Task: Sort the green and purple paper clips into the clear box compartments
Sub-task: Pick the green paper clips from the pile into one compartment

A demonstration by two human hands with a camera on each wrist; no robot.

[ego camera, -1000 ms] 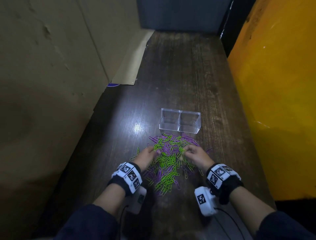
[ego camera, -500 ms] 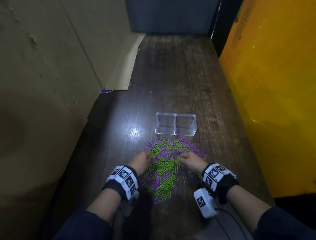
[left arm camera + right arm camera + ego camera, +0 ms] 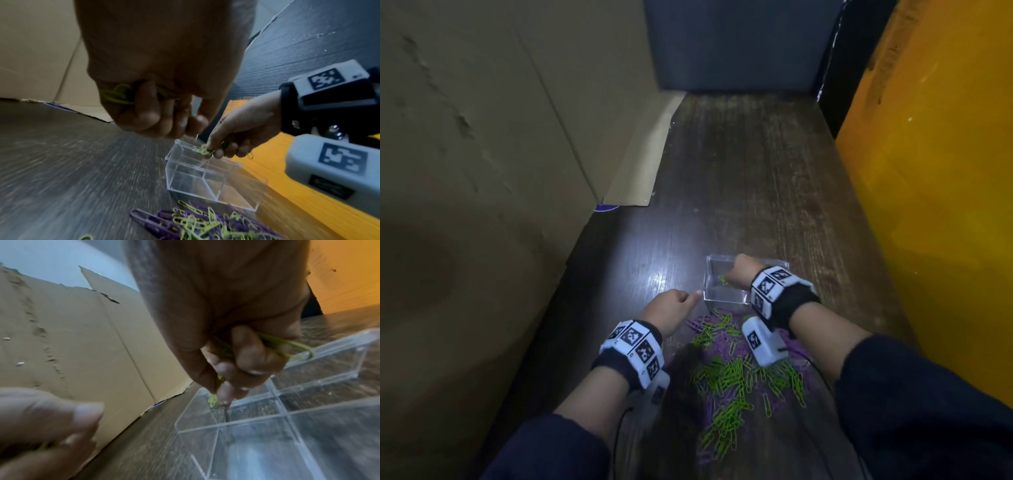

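The head view is dim, its corners falling to near black, and straight edges bow outward toward the frame's border. One bright glare patch sits on the table (image 3: 659, 274) just left of the box (image 3: 709, 294), so light falls from above. A dark shadow lies across the clips (image 3: 726, 373) between the forearms. The left wrist view is brighter, but the table streaks with blur and the left hand (image 3: 162, 68) fills the top, soft and shaded. In the right wrist view the right hand (image 3: 224, 305) is blurred, the cardboard (image 3: 72, 337) evenly lit, and the box walls carry faint reflections.
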